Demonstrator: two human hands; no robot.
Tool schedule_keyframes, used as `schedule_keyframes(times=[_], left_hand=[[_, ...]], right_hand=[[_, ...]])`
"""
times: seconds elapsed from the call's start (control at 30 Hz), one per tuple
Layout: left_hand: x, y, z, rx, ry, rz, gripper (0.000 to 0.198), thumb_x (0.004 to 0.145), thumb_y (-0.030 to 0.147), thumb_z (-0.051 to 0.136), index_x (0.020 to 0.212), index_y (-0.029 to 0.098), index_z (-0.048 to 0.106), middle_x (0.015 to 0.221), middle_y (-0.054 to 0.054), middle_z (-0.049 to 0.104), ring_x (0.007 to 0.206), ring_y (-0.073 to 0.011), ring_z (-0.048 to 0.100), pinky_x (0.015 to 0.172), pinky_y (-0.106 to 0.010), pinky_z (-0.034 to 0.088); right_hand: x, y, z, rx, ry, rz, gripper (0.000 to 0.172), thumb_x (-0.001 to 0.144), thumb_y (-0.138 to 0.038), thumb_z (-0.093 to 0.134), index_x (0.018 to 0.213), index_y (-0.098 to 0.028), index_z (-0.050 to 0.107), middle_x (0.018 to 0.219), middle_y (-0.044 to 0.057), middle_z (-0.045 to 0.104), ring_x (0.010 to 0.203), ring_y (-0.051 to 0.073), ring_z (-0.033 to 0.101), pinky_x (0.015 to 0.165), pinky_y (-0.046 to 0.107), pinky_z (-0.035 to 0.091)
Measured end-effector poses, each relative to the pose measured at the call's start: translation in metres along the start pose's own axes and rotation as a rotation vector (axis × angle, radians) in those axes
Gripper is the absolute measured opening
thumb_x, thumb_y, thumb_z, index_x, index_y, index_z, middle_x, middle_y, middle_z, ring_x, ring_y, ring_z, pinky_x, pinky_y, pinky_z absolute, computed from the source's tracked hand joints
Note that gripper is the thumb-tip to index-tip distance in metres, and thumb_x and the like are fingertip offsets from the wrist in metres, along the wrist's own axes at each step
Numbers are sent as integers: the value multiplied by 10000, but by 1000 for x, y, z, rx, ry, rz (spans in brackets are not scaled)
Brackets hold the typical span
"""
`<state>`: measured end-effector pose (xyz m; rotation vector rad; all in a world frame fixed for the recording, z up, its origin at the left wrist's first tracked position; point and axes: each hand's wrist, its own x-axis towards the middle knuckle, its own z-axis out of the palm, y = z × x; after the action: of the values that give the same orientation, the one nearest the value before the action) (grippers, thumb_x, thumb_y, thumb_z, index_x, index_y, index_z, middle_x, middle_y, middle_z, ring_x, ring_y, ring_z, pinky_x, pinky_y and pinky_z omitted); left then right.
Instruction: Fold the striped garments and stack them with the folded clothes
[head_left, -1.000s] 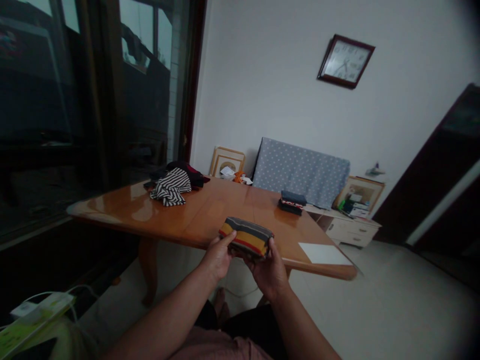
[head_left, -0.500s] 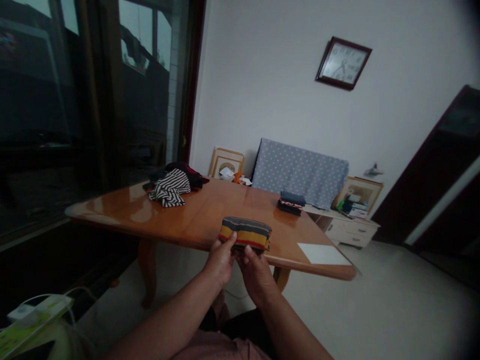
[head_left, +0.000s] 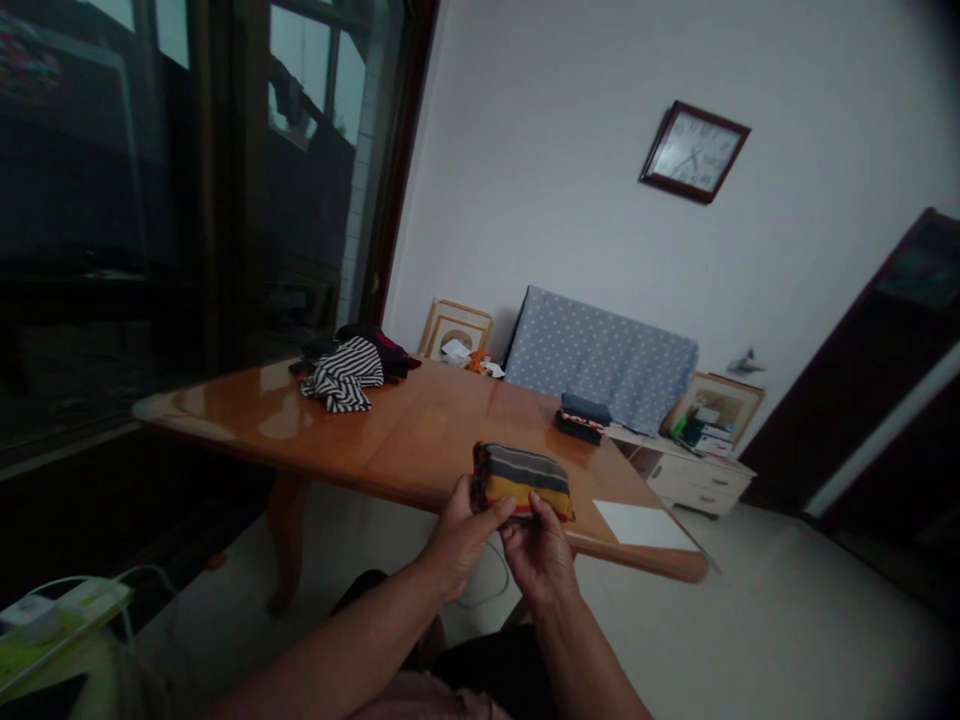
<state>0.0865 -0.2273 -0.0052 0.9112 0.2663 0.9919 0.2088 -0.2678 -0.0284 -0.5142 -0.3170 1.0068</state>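
I read the item in the head view as a folded rectangular bundle of striped fabric [head_left: 521, 482]. Its visible face shows bands of charcoal grey and mustard yellow, with a thin red stripe along the lower edge. The folds are soft and rounded, and the long axis tilts slightly downward to the right.

Both hands grip the bundle. The left hand [head_left: 461, 540] is closed on its lower left side, with the thumb pressed across the front face. The right hand [head_left: 540, 555] is closed on its lower edge, with the fingers curled upward against the fabric. The bundle is held just over the near edge of a glossy orange-brown wooden table [head_left: 427, 440]; I cannot tell whether it touches the surface.

Farther along the table lie a crumpled black-and-white striped garment [head_left: 341, 375] and a dark folded stack with a red-and-white band [head_left: 583, 416]. A white rectangular sheet [head_left: 643, 525] lies near the right edge.
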Motion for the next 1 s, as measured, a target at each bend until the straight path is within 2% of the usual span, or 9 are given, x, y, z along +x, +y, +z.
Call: schedule_keyframes(times=[0.1, 0.27, 0.53, 0.6, 0.67, 0.8, 1.0], left_hand=[[-5, 7, 2, -14, -103, 0, 419, 770, 394, 819, 1076, 172, 638, 1111, -123, 716, 1059, -275, 669, 929, -367, 492], [3, 11, -2, -9, -14, 41, 310, 830, 438, 744, 980, 180, 661, 1007, -80, 716, 1002, -235, 661, 893, -315, 473], [10, 26, 5, 44, 17, 74, 445, 725, 146, 749, 1148, 209, 625, 1188, -95, 673, 1013, -221, 647, 836, -296, 486], [12, 29, 5, 84, 41, 62, 464, 712, 98, 714, 1153, 222, 638, 1130, -77, 686, 945, -206, 650, 769, -268, 486], [15, 29, 4, 101, 56, 60, 400, 696, 75, 706, 1071, 211, 677, 1003, -56, 706, 851, -184, 643, 716, -240, 470], [20, 27, -2, 111, 70, 82, 215, 698, 111, 720, 898, 190, 707, 853, -35, 710, 753, -167, 629, 678, -227, 461], [22, 22, -8, 81, 115, 70, 215, 751, 223, 707, 964, 195, 713, 914, -38, 738, 762, -174, 658, 693, -249, 492]], right_hand=[[-1, -13, -10, 29, 6, 20, 227, 833, -186, 712, 1058, -219, 712, 1068, 16, 770, 996, 161, 718, 900, 292, 579], [-7, -24, -16, 2, -14, 19, 322, 836, -213, 723, 1152, -255, 683, 1109, -3, 761, 1039, 157, 708, 902, 299, 581], [-17, -23, -7, -56, -50, 46, 381, 824, -225, 734, 1199, -259, 672, 1163, 5, 747, 1082, 167, 695, 927, 307, 569], [-19, -20, -7, -88, -65, 60, 396, 823, -232, 735, 1212, -266, 670, 1177, 7, 742, 1077, 180, 697, 933, 332, 568], [-20, -17, -8, -111, -59, 65, 397, 822, -233, 736, 1212, -269, 673, 1177, 9, 742, 1068, 186, 701, 926, 342, 570], [-24, -11, -12, -131, -37, 50, 388, 806, -215, 752, 1184, -273, 688, 1145, 2, 753, 1066, 181, 701, 916, 333, 575], [-25, -7, -11, -114, -47, 66, 370, 810, -210, 749, 1172, -267, 695, 1175, 8, 743, 1112, 195, 686, 931, 347, 576]])
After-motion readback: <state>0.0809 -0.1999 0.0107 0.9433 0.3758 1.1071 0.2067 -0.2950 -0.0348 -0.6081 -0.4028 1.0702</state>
